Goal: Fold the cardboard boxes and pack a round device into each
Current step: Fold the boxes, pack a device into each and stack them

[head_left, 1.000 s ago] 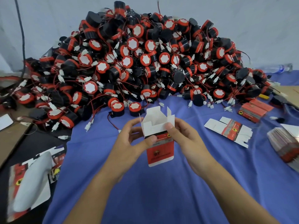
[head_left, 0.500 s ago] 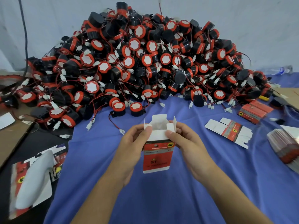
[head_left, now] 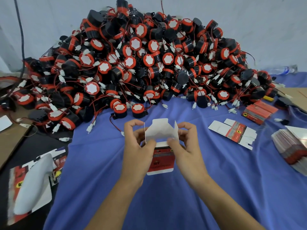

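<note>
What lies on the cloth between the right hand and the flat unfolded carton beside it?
Only bare blue cloth, as the head view shows, separates the right hand, gripping the box, from the flat carton.

Head camera (wide-angle) looks down, close above box (head_left: 160, 161).

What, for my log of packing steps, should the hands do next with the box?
Likely fold the side flaps inward, then tuck the top flap down to close this end. The left hand and right hand both grip the box, these flaps stand open, and no device shows inside.
</note>
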`<state>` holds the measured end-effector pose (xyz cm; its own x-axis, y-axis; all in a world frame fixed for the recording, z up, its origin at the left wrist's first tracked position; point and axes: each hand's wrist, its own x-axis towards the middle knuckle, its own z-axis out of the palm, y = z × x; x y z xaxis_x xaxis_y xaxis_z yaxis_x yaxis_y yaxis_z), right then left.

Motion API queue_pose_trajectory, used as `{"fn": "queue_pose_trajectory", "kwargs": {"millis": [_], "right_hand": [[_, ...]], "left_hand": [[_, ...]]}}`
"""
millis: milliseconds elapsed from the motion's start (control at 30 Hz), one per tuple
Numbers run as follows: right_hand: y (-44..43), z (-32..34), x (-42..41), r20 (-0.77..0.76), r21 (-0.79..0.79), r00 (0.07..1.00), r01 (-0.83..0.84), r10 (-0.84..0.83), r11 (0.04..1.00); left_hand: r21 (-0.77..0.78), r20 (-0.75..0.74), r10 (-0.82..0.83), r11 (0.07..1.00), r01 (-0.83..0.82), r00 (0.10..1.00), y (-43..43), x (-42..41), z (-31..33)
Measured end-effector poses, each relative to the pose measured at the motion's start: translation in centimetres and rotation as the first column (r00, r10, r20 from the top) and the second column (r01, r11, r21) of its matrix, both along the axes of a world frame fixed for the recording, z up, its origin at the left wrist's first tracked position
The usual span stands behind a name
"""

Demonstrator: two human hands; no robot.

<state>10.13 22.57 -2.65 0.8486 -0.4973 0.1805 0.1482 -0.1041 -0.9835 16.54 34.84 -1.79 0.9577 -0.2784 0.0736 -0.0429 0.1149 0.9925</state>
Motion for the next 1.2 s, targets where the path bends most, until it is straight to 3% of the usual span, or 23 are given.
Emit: {"fn": "queue_pose_trajectory", "kwargs": {"millis": [100,233,533,767,1200], "right_hand": [[0.3,0.1,-0.1,0.031,0.028,0.999,-0.017,0.016,0.999],[0.0,0.6,-0.1,0.041,0.141,0.999,0.004,-0.01,0.99],[-0.3,1.3,0.8,-0.012,0.249,0.999,0.036,-0.035,0.968],[0.3,1.6,1.0,-0.065,0.234,0.997,0.058,-0.044,0.97],[1.2,2.3,1.0,-0.093,0.355,0.995,0.072,-0.041,0.932]], "left_hand": [[-0.014,0.071,-0.021,1.0,0.022,0.997,0.2,-0.1,-0.2],[-0.107,0.015,-0.03,0.994,0.032,0.999,0.6,0.0,0.0],[-0.109,-0.06,-0.019,0.994,0.012,0.998,0.5,0.4,-0.1],[-0.056,-0.044,-0.08,0.995,0.077,0.996,-0.2,0.3,0.4],[-0.123,-0.111,-0.105,0.988,0.092,0.988,-1.0,-0.1,1.4]]}}
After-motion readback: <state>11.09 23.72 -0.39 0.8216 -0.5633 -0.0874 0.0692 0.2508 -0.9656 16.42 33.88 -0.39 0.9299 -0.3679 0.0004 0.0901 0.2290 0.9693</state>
